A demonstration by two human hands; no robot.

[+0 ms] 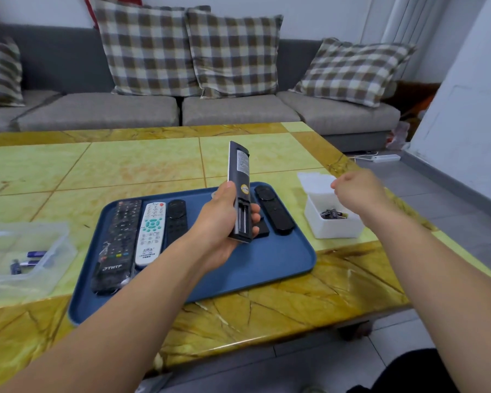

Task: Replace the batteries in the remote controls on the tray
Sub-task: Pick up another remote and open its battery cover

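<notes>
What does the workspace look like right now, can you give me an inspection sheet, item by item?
Surface: yellow-green tiled table.
Job's things: blue tray with four remotes lying flat; held remote, battery bay open; white box of batteries; clear box with batteries.
Clutter: nothing seen.
Hands: left hand grips held remote; right hand above white box, fingers curled.
Cables: power strip on floor.
Surroundings: grey sofa, checked cushions.

"JTHTF" on the large black remote [116,245]
</notes>
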